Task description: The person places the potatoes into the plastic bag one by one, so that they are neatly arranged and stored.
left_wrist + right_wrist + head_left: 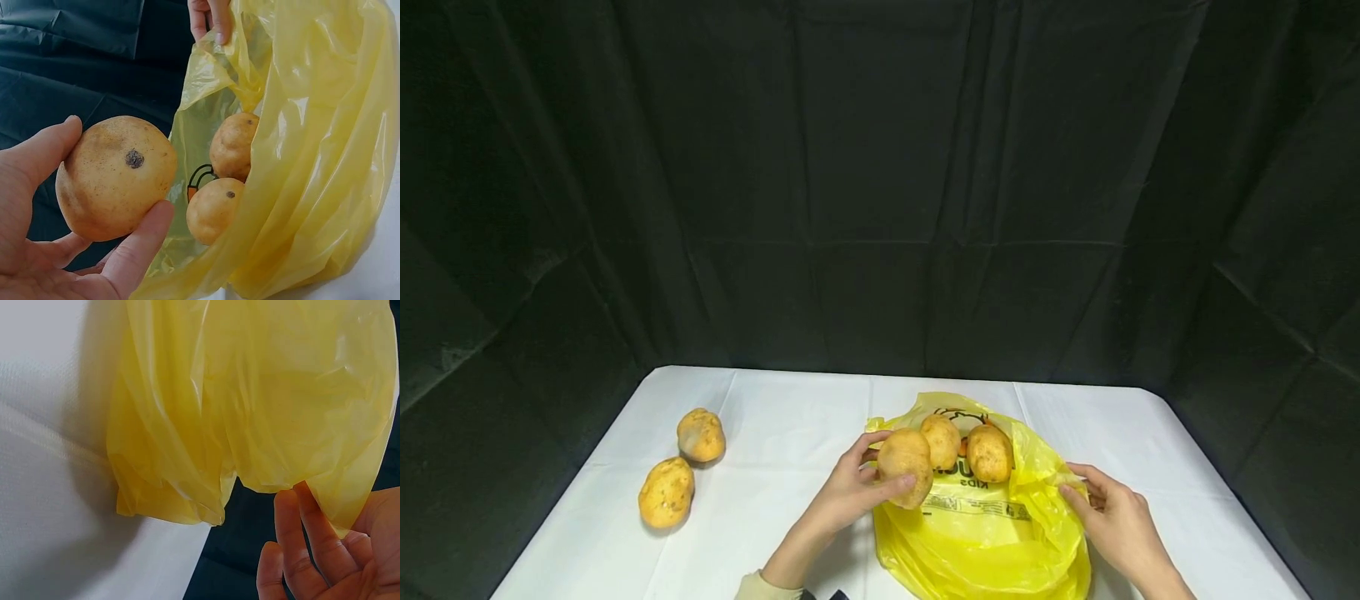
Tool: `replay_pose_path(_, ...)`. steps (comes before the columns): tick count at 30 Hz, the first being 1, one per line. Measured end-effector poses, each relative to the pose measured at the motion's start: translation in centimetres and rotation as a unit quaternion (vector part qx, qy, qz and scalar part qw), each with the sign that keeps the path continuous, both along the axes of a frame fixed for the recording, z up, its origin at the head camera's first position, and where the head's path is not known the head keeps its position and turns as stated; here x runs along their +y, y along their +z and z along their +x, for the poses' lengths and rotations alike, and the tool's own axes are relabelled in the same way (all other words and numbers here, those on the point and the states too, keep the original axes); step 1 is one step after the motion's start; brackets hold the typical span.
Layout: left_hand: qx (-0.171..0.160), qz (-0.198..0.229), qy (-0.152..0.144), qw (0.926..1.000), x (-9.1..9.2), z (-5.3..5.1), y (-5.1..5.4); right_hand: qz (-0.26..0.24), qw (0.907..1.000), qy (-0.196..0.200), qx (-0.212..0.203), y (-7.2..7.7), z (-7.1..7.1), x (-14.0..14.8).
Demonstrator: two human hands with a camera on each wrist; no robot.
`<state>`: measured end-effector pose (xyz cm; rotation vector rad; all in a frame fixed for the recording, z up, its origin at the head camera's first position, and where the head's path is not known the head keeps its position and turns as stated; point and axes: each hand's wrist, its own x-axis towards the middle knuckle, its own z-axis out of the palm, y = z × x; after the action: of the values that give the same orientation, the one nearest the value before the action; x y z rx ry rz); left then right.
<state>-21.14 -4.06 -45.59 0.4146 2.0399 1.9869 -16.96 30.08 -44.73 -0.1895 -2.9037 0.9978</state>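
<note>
My left hand point(850, 490) grips a potato point(906, 468) between thumb and fingers, at the left side of the mouth of a yellow plastic bag point(977, 542). In the left wrist view this potato point(119, 178) shows a dark spot. Two more potatoes, one point(941, 442) at the left and one point(990, 453) at the right, lie inside the bag against its printed wall. At the bag's right edge my right hand point(1120, 521) pinches the plastic; in the right wrist view the bag point(250, 406) hangs from thumb and fingers.
Two other potatoes, a farther one point(701, 435) and a nearer one point(667, 493), lie close together on the left of the white table point(760, 433). Black cloth point(880, 183) stands behind the table and along both sides.
</note>
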Motion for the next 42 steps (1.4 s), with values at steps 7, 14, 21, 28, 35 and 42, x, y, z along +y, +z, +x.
replay_pose_path(7,0.005,-0.019,-0.003,0.9998,0.7,0.0,0.1,0.002,0.9999,0.002,0.012,0.2,0.2,0.0)
replay_pose_path(14,0.021,-0.034,-0.010,0.9992,1.5,0.0,0.2,0.001,0.9997,0.006,0.022,0.2,0.3,0.2)
replay_pose_path(21,0.017,-0.035,-0.010,0.9992,2.3,0.0,0.1,0.002,0.9997,0.007,0.022,0.3,0.3,0.3)
replay_pose_path(28,0.004,-0.034,-0.017,0.9993,3.2,0.1,-0.4,0.001,0.9997,0.006,0.023,0.3,0.3,0.2)
replay_pose_path(35,-0.003,-0.012,-0.016,0.9998,4.2,0.2,-1.0,0.001,0.9997,0.004,0.025,0.2,0.5,0.4)
replay_pose_path(42,-0.012,-0.014,-0.020,0.9996,4.6,0.4,-1.2,-0.002,0.9995,0.007,0.031,0.1,0.6,0.4)
